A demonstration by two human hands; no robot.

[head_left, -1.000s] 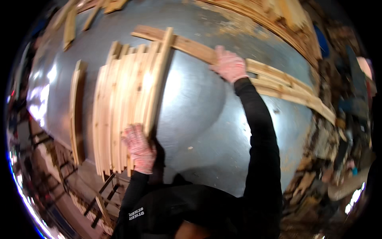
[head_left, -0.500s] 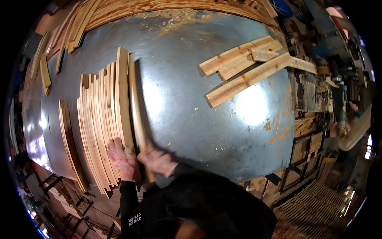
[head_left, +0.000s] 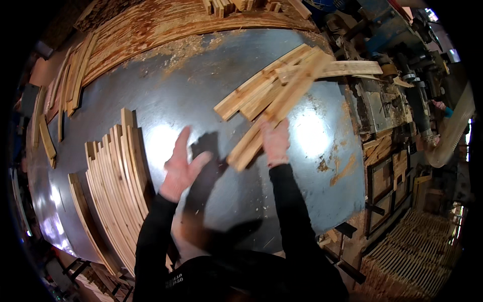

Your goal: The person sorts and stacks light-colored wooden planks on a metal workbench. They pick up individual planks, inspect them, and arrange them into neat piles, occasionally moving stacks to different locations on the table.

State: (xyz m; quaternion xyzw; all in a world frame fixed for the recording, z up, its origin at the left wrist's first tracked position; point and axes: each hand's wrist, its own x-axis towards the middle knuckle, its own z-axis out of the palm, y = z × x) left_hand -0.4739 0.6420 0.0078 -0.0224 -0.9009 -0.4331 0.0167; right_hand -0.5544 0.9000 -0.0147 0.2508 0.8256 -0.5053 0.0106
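My right hand is closed round the near part of a pale wooden board, which lies at a slant across other loose boards. Those boards rest on the grey metal table, and one end pokes out below the held board. My left hand hovers above the tabletop, fingers stretched and thumb apart, with nothing in it. To its left stands a tight row of wooden strips on edge, their far ends uneven. My left forearm covers part of that row.
Apart from the row, a few strips lie at the table's left. More boards lean at the far left, beside a long wooden panel with sawdust along it. Machinery stands to the right; a slatted wood stack sits lower right.
Both hands have left the row of strips and moved right. My right hand has taken hold of a loose board, which now sits at a steeper slant; my left hand has opened.
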